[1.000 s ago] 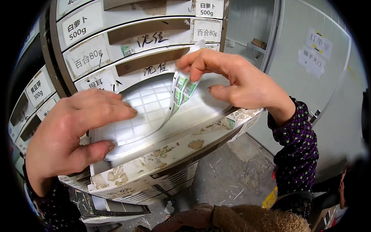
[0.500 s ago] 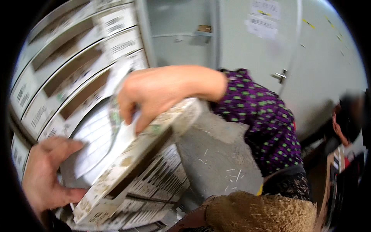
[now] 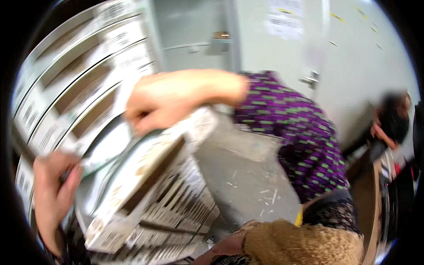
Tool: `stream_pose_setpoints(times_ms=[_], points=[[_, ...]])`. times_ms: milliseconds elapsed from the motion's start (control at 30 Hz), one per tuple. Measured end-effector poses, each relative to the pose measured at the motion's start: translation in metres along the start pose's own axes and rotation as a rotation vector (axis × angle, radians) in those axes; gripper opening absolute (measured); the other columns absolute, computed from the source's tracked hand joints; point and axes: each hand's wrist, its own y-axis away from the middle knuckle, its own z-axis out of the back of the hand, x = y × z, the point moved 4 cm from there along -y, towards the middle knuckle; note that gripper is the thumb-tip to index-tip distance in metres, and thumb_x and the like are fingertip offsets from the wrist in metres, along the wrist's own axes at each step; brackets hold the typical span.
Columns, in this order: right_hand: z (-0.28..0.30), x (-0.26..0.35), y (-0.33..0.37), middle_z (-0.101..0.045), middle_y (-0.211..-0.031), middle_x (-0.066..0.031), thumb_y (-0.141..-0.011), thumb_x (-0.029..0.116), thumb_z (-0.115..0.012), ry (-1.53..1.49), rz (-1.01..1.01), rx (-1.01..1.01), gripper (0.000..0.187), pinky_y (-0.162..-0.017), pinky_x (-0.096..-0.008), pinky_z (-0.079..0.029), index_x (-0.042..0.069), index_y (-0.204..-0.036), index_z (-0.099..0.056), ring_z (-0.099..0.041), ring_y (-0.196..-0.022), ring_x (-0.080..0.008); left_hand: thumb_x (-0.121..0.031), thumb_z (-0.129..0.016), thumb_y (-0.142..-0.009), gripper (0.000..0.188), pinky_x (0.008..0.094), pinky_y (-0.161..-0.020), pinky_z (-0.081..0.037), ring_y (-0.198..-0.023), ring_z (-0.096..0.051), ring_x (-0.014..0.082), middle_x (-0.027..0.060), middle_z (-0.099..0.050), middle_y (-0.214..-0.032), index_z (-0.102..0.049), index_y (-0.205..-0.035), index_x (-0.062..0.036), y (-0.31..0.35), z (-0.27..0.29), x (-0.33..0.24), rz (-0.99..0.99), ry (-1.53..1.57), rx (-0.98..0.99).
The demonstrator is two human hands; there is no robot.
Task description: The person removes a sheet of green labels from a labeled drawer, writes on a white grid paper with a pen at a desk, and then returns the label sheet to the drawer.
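A white open-topped carton (image 3: 145, 165) with brownish blotches lies tilted before me, on top of other printed cartons. Inside it is a round white item (image 3: 108, 145) with a dark curved rim, partly hidden under my hands. A strip of thin, greenish, see-through film (image 3: 102, 166) runs between my hands along the item. My right hand (image 3: 161, 99) reaches over the carton from the right, fingers curled down and closed on the film's upper end. At the carton's left side my left hand (image 3: 55, 185) pinches the film's lower end. Both hands are blurred by motion.
Stacked white cartons (image 3: 128, 31) with cut-out fronts rise at the far left. Scraps of white litter lie on the grey floor (image 3: 247, 176). A pale door with a handle (image 3: 311, 79) stands behind. At far right a person in dark clothes (image 3: 393, 123) sits beside a bench.
My left hand has gone from spread fingers at the carton's edge to a pinch on the film. The right hand has closed and shifted slightly left. The view has turned a little.
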Motion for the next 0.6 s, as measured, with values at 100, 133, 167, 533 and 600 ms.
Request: stream_pose_setpoints(times_ms=[100, 133, 167, 533, 600], points=[[0.038, 0.032, 0.028, -0.060, -0.069, -0.0096, -0.082, 0.013, -0.069, 0.297, -0.024, -0.120, 0.014, -0.061, -0.0362, -0.047, 0.001, -0.078, -0.063, -0.059, -0.064, -0.0230, -0.006, -0.064, -0.079, 0.013, 0.0332, -0.059, -0.044, -0.060, -0.056, 0.0301, 0.0166, -0.058, -0.067, -0.059, -0.075, 0.0044, -0.046, 0.006, -0.030, -0.193, -0.008, -0.068], [0.039, 0.040, 0.024, -0.058, -0.069, -0.0095, -0.082, 0.013, -0.070, 0.202, -0.098, -0.094, 0.016, -0.061, -0.0364, -0.047, 0.000, -0.078, -0.062, -0.057, -0.063, -0.0245, -0.008, -0.063, -0.081, 0.014, 0.0330, -0.059, -0.044, -0.061, -0.056, 0.0284, 0.0163, -0.057, -0.068, -0.059, -0.077, 0.0046, -0.044, 0.018, -0.030, -0.191, -0.014, -0.070], [0.032, 0.039, 0.013, -0.058, -0.071, -0.0092, -0.083, 0.013, -0.070, 0.120, -0.110, -0.099, 0.017, -0.063, -0.0363, -0.047, -0.001, -0.079, -0.061, -0.056, -0.065, -0.0245, -0.009, -0.063, -0.083, 0.015, 0.0328, -0.060, -0.044, -0.062, -0.056, 0.0268, 0.0159, -0.056, -0.068, -0.060, -0.079, 0.0049, -0.035, 0.028, -0.025, -0.170, -0.032, -0.053], [0.016, 0.037, 0.007, -0.057, -0.065, -0.0057, -0.085, 0.013, -0.068, -0.073, -0.258, -0.287, 0.017, -0.057, -0.0290, -0.040, -0.001, -0.079, -0.062, -0.048, -0.062, -0.0124, -0.006, -0.061, -0.084, 0.012, 0.0291, -0.056, -0.043, -0.060, -0.057, 0.0188, 0.0126, -0.059, -0.068, -0.059, -0.081, 0.0050, -0.019, 0.034, -0.002, -0.126, 0.055, -0.113], [0.017, 0.040, 0.007, -0.058, -0.066, -0.0064, -0.085, 0.012, -0.068, -0.073, -0.261, -0.282, 0.017, -0.059, -0.0294, -0.041, -0.002, -0.079, -0.062, -0.050, -0.063, -0.0135, -0.006, -0.061, -0.084, 0.012, 0.0285, -0.055, -0.042, -0.059, -0.057, 0.0177, 0.0124, -0.059, -0.067, -0.059, -0.080, 0.0055, -0.018, 0.036, -0.004, -0.139, 0.066, -0.140]])
